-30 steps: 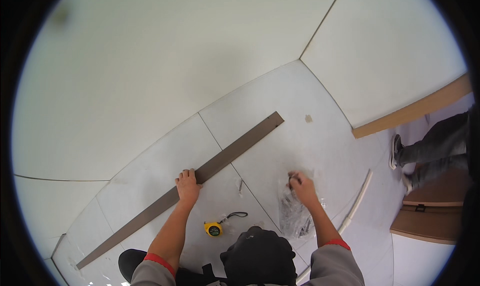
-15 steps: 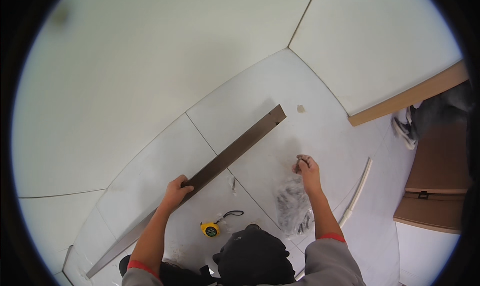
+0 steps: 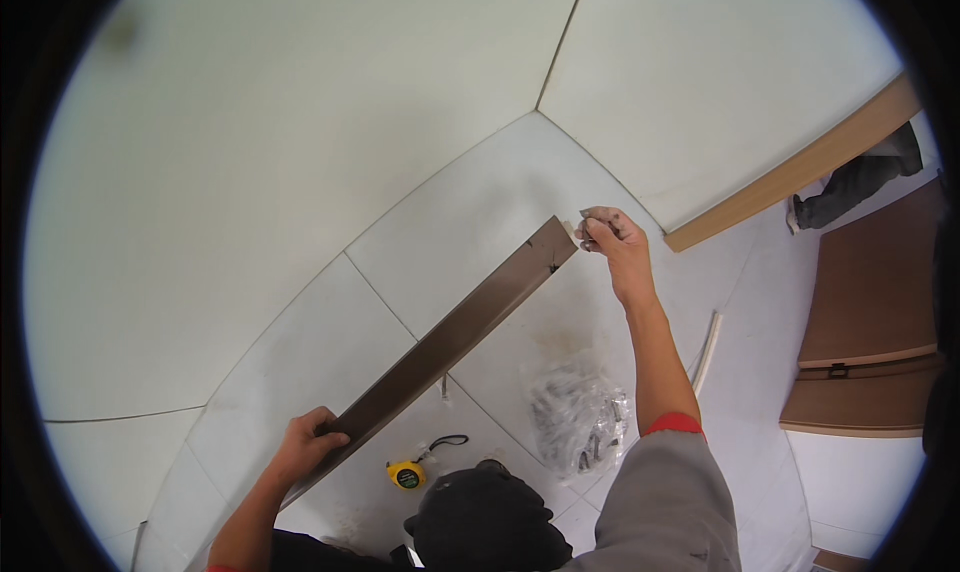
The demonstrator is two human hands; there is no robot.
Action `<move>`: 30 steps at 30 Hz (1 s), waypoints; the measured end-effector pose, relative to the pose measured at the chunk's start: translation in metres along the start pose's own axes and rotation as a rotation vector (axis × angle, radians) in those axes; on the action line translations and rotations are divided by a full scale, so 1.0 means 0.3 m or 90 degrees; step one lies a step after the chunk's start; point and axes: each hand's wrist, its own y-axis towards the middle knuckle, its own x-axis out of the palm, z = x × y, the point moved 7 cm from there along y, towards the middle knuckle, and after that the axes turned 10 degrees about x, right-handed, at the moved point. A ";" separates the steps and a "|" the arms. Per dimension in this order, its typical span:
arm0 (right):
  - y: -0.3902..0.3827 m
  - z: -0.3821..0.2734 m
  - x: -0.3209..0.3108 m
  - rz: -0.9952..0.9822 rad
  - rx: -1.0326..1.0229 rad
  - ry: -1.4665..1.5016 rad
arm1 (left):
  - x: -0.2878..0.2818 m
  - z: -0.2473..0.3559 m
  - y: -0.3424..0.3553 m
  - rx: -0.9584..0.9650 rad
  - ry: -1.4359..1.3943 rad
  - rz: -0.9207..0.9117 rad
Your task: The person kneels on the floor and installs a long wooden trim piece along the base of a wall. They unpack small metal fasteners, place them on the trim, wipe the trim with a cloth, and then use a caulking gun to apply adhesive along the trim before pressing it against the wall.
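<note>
A long dark brown trim strip (image 3: 450, 337) slants up from the lower left, its far end raised toward the middle. My left hand (image 3: 308, 445) is closed around its lower part, thumb on top. Small dark notches or fittings show at the strip's far end. Right beside that end is my right hand (image 3: 612, 234), its fingers curled in a pinch; what they hold is too small to make out. Below the right forearm lies a clear plastic bag (image 3: 580, 412) of small dark parts.
A yellow tape measure (image 3: 405, 474) with a black strap lies on the tiled floor. A thin pale strip (image 3: 708, 354) is at the right. White walls meet at a far corner. Beyond a wood-edged panel (image 3: 800, 162) stands a person's leg (image 3: 850, 190); brown boards (image 3: 870, 282) are nearby.
My right hand has moved up from above the plastic bag to the strip's far end. My left hand has shifted down and left, still gripping the strip. The person's leg at right has moved.
</note>
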 end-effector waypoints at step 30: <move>-0.073 -0.144 0.085 -0.149 -0.031 -0.106 | -0.042 0.062 -0.130 0.041 0.037 -0.013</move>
